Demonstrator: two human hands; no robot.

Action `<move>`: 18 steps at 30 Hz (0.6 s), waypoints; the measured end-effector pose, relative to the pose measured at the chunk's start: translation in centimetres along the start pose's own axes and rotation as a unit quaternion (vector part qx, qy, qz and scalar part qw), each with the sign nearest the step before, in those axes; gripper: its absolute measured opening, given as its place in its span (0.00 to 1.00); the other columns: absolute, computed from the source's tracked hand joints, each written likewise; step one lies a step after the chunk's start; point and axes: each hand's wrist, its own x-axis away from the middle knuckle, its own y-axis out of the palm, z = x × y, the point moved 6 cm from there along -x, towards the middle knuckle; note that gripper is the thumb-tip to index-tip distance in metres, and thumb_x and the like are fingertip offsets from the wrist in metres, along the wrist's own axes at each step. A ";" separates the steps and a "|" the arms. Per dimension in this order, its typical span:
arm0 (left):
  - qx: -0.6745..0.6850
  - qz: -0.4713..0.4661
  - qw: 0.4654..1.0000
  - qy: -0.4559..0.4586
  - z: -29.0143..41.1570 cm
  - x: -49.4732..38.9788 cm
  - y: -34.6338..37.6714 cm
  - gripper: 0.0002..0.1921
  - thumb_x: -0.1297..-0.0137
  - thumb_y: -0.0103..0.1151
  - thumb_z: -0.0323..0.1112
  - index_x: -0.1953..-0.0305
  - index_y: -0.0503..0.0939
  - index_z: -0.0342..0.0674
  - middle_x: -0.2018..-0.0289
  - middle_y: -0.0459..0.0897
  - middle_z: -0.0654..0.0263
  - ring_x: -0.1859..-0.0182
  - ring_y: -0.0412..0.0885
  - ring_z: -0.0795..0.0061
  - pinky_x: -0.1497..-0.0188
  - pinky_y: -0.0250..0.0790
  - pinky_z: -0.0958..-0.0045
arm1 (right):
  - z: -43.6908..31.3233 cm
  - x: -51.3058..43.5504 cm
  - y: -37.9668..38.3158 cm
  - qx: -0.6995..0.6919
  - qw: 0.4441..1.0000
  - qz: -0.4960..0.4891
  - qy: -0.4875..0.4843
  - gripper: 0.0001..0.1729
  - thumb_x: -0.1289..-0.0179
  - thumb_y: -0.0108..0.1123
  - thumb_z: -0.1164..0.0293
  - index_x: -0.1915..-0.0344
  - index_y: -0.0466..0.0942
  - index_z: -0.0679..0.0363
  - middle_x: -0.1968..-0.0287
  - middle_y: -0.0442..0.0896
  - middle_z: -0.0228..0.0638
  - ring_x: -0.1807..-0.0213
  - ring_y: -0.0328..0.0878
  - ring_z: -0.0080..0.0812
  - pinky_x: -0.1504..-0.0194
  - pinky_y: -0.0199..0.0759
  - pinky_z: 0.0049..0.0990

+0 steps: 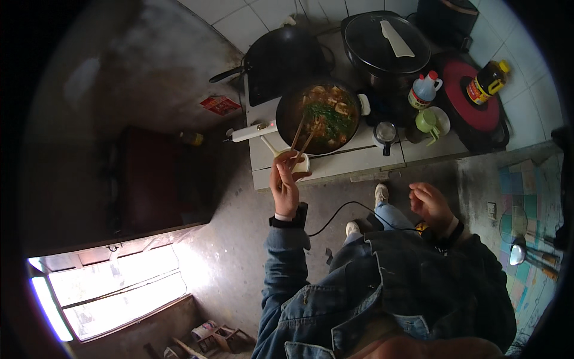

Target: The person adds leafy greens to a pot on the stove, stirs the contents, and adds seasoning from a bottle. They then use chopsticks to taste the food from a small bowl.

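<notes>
My left hand (284, 184) is closed around a pair of wooden chopsticks (297, 135) at the near left edge of an electric pan (357, 123). Their tips are in the reddish stew (341, 107), among chopped greens (329, 117) and pale pieces. A white ladle or small dish with a handle (270, 146) lies beside the pan, partly behind that hand. Away from the counter, my right hand (428, 204) hangs to the right with its fingers loosely curled and no object visible in it.
Behind the pan stands a dark wok (287, 49). A lidded pot (385, 38) carries a white spatula (397, 40). To the right are a glass jar (385, 132), a red-capped bottle (423, 92), a green cup (426, 121) and a soy sauce bottle (486, 83). A black cable (341, 207) crosses below the counter.
</notes>
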 end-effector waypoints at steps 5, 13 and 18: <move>0.064 0.025 0.991 -0.112 -6.5 -4.8 2.2 0.27 0.21 0.38 0.52 0.46 0.74 0.30 0.48 0.79 0.55 0.46 0.82 0.62 0.48 0.80 0.63 | 1.9 -0.9 -6.4 -0.107 0.985 0.072 0.115 0.13 0.30 0.57 0.69 0.50 0.75 0.64 0.64 0.78 0.32 0.67 0.73 0.23 0.64 0.70 0.24; 0.001 0.147 0.982 -0.121 -10.3 -10.0 -0.1 0.24 0.22 0.47 0.49 0.50 0.79 0.29 0.55 0.84 0.59 0.53 0.85 0.64 0.49 0.79 0.67 | 0.9 -4.0 -7.3 -0.093 0.981 0.066 0.158 0.11 0.31 0.56 0.70 0.51 0.75 0.61 0.64 0.78 0.30 0.67 0.74 0.23 0.66 0.70 0.24; -0.013 0.156 0.985 -0.068 -7.6 -10.5 -3.2 0.24 0.21 0.43 0.45 0.52 0.77 0.25 0.56 0.83 0.53 0.53 0.85 0.58 0.50 0.80 0.65 | -0.5 -4.6 -6.8 -0.107 0.981 0.070 0.144 0.11 0.31 0.56 0.70 0.51 0.76 0.61 0.65 0.78 0.29 0.67 0.74 0.22 0.66 0.70 0.24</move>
